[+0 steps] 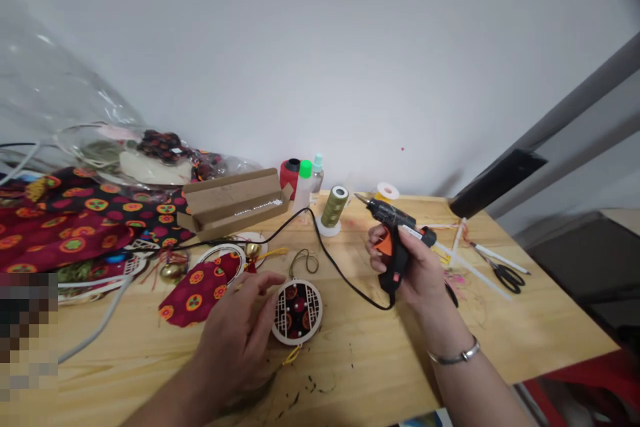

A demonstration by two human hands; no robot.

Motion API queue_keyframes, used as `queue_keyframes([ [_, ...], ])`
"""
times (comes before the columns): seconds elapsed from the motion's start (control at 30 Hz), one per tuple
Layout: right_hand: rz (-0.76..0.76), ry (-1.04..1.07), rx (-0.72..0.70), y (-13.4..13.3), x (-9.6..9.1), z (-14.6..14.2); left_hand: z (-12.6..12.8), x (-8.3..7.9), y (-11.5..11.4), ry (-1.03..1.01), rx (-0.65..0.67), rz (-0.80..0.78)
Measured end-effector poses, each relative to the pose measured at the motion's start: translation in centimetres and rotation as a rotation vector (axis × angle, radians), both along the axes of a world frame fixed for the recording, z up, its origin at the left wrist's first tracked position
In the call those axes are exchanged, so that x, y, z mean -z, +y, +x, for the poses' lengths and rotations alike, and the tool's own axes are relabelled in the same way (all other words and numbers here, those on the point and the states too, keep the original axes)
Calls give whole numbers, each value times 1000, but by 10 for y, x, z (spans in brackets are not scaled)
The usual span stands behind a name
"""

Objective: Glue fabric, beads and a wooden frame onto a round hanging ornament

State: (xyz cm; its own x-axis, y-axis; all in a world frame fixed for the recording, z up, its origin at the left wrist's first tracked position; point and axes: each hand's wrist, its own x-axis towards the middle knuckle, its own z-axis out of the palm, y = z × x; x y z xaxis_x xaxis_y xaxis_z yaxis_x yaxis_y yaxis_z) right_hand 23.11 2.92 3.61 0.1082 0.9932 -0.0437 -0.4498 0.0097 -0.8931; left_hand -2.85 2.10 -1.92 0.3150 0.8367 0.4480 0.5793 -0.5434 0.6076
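My right hand [415, 267] is closed round a black hot glue gun [393, 227] with an orange trigger, held above the wooden table [350, 360], nozzle pointing left. A white glue stick pokes out of its back. Its black cord [330, 253] trails left across the table. My left hand [240, 327] hovers with fingers spread and curved beside a round white lattice frame [297, 311] backed with dark red patterned cloth. The fingertips are at its left edge; I cannot tell whether they touch it.
Red cloth scraps with orange circles [197, 290], white hoops and a gold bell lie left. A cardboard box [233, 203], thread spools [334, 208], small bottles [304, 183], scissors [507, 275] and spare glue sticks sit further back. A plastic bag of materials lies far left.
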Motion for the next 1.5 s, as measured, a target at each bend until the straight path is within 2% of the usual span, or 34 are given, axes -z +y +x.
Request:
queue_keyframes([
  [0.13,-26,-169,147,-2,-9,12,0,-1,0,3,2,27],
  [0.27,-106,-426,202,1,2,19,-1,2,0,11,2,14],
  [0.43,-128,-742,154,8,18,19,-2,6,-1,7,17,-16],
  [0.57,-89,-1053,81,13,24,15,-2,7,-1,11,17,-24],
  [0.7,-79,-1358,66,16,30,10,-1,6,0,23,27,-31],
  [0.93,-136,-1670,47,26,35,1,1,3,-1,7,-2,-47],
  [1.13,-105,-1794,78,16,30,-9,2,4,-3,-2,-70,-116],
  [1.23,36,-1816,152,-2,27,-17,2,4,-3,-32,-91,-190],
  [1.33,185,-1634,55,-25,29,-29,2,1,-5,-101,-112,-310],
  [1.4,140,-1466,-32,-40,32,-39,2,-6,-7,-131,-134,-408],
  [1.5,15,-1318,-50,-59,39,-53,-2,-19,-14,-106,-175,-532],
])
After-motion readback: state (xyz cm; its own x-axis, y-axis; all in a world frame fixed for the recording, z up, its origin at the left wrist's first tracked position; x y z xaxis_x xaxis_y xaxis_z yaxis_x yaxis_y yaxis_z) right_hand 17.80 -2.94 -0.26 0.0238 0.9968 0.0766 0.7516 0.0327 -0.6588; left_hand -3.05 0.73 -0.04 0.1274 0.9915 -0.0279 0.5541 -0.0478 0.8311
